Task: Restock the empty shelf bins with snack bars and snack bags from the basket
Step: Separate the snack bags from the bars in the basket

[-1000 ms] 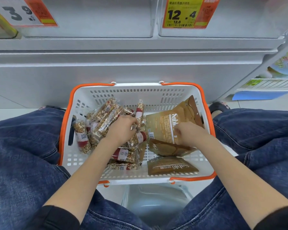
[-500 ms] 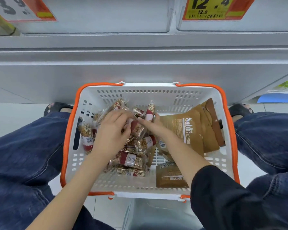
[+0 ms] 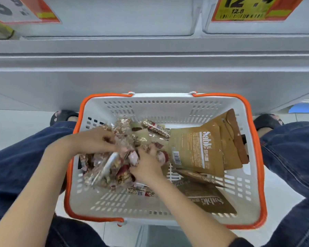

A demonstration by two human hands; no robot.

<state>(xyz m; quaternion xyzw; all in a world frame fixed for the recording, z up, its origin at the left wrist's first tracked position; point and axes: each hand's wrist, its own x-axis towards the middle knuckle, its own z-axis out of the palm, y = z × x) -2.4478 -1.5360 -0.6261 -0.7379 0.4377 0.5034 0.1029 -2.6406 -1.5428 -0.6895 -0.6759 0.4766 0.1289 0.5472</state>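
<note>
A white basket [image 3: 161, 106] with orange handles sits between my knees. Its left half holds a heap of clear-wrapped snack bars [image 3: 103, 173] with red labels. Brown snack bags [image 3: 196, 150] lean against its right wall, and another brown bag [image 3: 209, 200] lies flat near the front. My left hand [image 3: 95, 139] is closed around a bunch of bars at the top of the heap. My right hand [image 3: 146, 166] grips bars in the middle of the heap. Both hands are blurred by motion.
Two pale shelf bins [image 3: 114, 16] stand above and behind the basket, with price tags reading 3.9 [image 3: 16, 9] and 12.4 [image 3: 251, 8]. A grey shelf front [image 3: 150, 77] runs behind the basket. My jeans-clad legs [image 3: 16, 166] flank it on both sides.
My right hand left the brown bags and moved left into the bar heap. Both hands now gather bars together, and the heap has shifted.
</note>
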